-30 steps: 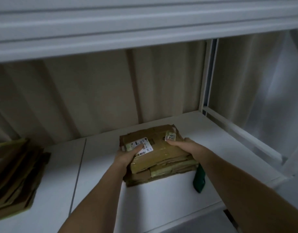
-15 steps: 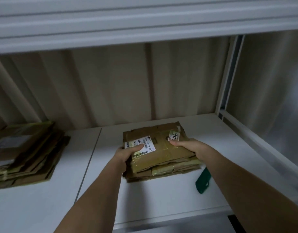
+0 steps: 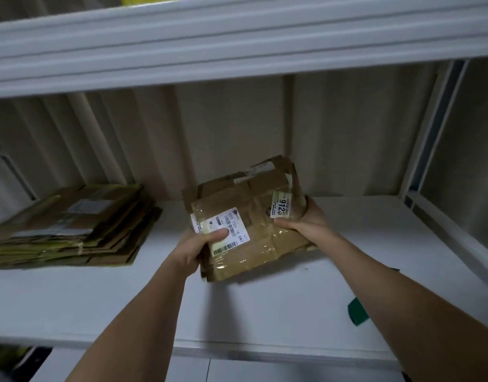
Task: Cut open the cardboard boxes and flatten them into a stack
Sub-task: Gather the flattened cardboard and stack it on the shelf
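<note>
Holding a flattened bundle [image 3: 248, 219], our left hand [image 3: 192, 250] and right hand [image 3: 306, 224] fingers clamped on it, we judge only adding it to the nine-o'clock stack [image 3: 72, 224] remains.

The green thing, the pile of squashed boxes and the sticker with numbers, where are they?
green thing [image 3: 357, 312], head view, on its flat green face beside the right arm.
pile of squashed boxes [image 3: 72, 224], head view, on the top sheet.
sticker with numbers [image 3: 281, 204], head view, on its printed digits.

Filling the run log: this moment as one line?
hands: both gripping bundle | bundle: lifted, tilted | stack: left on shelf
</note>
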